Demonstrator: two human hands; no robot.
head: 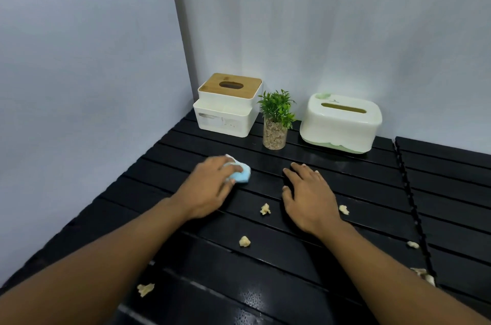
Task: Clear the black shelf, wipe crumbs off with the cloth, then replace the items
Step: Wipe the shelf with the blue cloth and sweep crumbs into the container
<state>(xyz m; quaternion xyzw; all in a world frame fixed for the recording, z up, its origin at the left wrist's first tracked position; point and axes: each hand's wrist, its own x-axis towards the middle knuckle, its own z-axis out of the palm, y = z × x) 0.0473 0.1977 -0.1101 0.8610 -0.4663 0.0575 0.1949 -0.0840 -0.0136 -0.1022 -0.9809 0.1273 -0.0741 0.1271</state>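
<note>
1. Your left grip point(207, 186) is curled around the blue cloth point(243, 174), with the fingers over its top and near side. A bunched end of the cloth shows beyond the fingertips, on the side toward your other hand.
2. The cloth lies on the black shelf point(265, 285), left of the middle and about halfway back, directly under that grip.
3. Your right grip point(310, 197) holds nothing. It lies palm down on the slats with the fingers straight and slightly spread, near the cloth but apart from it.
4. The crumbs lie nearer to you than the cloth:
   - one crumb point(265, 209) lies between your two wrists;
   - a second crumb point(343, 209) lies just beside the right grip's outer edge;
   - a third crumb point(244, 241) lies further forward, between your forearms;
   - a flat crumb point(145, 289) lies by your left forearm;
   - two more lie near the seam at the right, a small crumb point(412, 244) and a larger crumb point(425, 274).
5. Three items stand along the back of the shelf against the wall, well apart from both grips:
   - a white tissue box with a bamboo lid point(225, 112) in the corner;
   - a small plant in a glass jar point(276, 122) just beside it;
   - a rounded white-and-green tissue box point(340, 125) to the right.
</note>
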